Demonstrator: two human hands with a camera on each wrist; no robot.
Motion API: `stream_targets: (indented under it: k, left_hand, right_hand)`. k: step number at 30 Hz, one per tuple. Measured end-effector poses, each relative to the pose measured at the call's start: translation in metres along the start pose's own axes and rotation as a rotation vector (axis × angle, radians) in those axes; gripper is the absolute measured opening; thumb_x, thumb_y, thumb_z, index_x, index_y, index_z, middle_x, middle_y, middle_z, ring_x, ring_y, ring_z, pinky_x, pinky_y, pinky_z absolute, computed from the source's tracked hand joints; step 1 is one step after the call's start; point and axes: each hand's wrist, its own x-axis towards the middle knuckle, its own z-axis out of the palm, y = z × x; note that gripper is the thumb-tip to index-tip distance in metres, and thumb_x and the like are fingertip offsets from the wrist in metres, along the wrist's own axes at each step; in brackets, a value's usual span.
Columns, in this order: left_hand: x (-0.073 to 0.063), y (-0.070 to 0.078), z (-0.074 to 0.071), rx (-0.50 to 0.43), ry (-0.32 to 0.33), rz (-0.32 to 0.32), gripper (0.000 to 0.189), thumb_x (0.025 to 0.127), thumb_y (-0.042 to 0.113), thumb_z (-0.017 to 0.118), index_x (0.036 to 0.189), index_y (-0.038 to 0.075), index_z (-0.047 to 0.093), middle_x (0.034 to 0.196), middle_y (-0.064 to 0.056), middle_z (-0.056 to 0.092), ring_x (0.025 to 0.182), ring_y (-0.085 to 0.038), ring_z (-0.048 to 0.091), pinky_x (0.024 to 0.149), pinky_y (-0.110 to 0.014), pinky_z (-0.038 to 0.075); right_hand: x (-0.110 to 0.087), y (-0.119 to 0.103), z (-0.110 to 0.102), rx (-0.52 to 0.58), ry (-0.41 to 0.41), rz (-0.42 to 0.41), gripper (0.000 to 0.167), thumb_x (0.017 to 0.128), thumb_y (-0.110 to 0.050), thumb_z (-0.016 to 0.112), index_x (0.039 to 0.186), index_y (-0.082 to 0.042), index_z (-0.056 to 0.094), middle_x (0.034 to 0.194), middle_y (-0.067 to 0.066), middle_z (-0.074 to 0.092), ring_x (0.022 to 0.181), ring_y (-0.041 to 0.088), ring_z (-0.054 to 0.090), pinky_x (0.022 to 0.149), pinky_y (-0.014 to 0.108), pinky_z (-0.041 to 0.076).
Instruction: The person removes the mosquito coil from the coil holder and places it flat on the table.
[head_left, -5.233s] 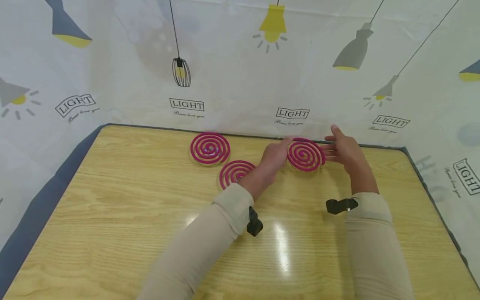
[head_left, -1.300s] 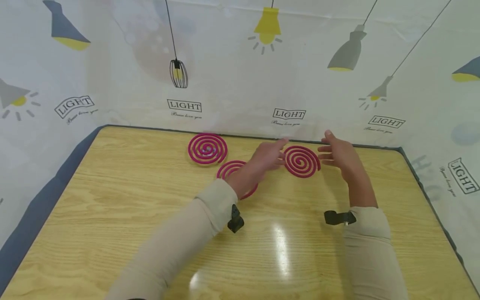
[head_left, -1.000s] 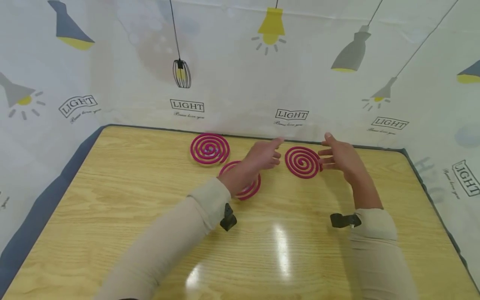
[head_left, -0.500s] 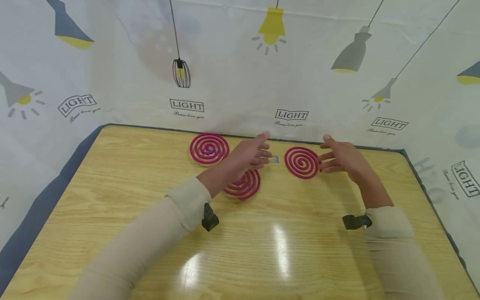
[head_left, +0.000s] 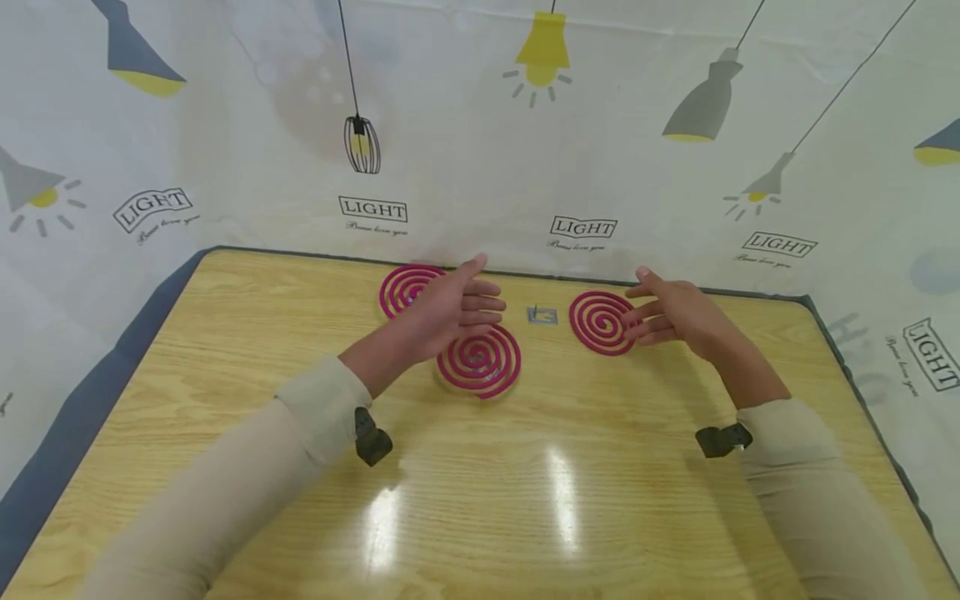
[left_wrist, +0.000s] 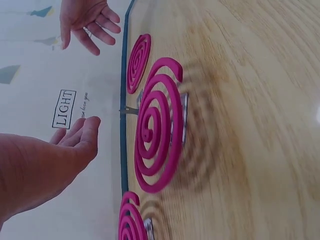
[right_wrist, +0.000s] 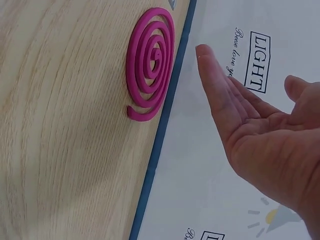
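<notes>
Three magenta mosquito coils are on the wooden table. The front coil (head_left: pixel 480 362) and the back left coil (head_left: pixel 397 287) sit raised on small metal stands, as the left wrist view shows. The right coil (right_wrist: pixel 150 65) lies flat on the wood, and a bare metal stand (head_left: pixel 542 315) with an upright prong is to its left. My left hand (head_left: pixel 442 312) hovers over the two left coils with fingers extended, partly covering the back one. My right hand (head_left: pixel 686 317) is held above the right coil's edge, fingers loosely spread. Neither hand holds anything.
The wooden table (head_left: pixel 300 467) ends at a dark blue edge along the back and sides. A white curtain (head_left: pixel 465 125) printed with lamps and lettering rises just behind it. A black wrist camera (head_left: pixel 372 437) sits on the left cuff.
The right coil, earlier tilted between both hands, now lies flat. My left hand has moved left, uncovering the bare stand and front coil. My right hand has shifted slightly over the right coil.
</notes>
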Motion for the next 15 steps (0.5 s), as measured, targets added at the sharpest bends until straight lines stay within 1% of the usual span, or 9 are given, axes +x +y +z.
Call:
stream_targets:
  k: [3,6,10,15]
  left_hand:
    - [-0.003,-0.001,-0.006,-0.009,0.008,0.0,0.072,0.101,0.055,0.036,0.14,-0.004,0.043,0.14,-0.021,0.051,0.13,-0.032,0.051,0.111,-0.043,0.04]
    - [-0.006,0.0,-0.011,-0.015,0.006,0.0,0.072,0.102,0.055,0.034,0.142,-0.005,0.041,0.141,-0.022,0.05,0.132,-0.034,0.048,0.112,-0.043,0.039]
    - [-0.011,0.001,-0.018,-0.033,-0.005,0.004,0.073,0.102,0.054,0.034,0.143,-0.006,0.038,0.143,-0.026,0.046,0.135,-0.037,0.044,0.114,-0.046,0.036]
    - [-0.019,0.0,-0.029,-0.015,0.005,0.004,0.074,0.102,0.054,0.033,0.145,-0.007,0.034,0.144,-0.026,0.044,0.135,-0.037,0.044,0.115,-0.046,0.034]
  right_hand:
    - [-0.002,-0.003,-0.001,0.006,-0.02,-0.004,0.087,0.096,-0.066,0.033,0.148,0.003,0.031,0.127,0.027,0.058,0.097,0.03,0.07,0.088,0.045,0.056]
    - [-0.004,-0.006,0.0,0.007,-0.026,-0.007,0.086,0.097,-0.065,0.033,0.147,0.005,0.032,0.122,0.024,0.061,0.097,0.03,0.07,0.087,0.044,0.057]
    - [-0.004,-0.01,0.001,0.005,-0.035,-0.005,0.086,0.097,-0.064,0.033,0.146,0.006,0.033,0.114,0.017,0.067,0.097,0.029,0.07,0.086,0.044,0.057]
    - [-0.003,-0.015,0.005,0.039,-0.06,0.006,0.083,0.098,-0.062,0.034,0.145,0.006,0.035,0.105,0.012,0.072,0.099,0.032,0.07,0.087,0.046,0.056]
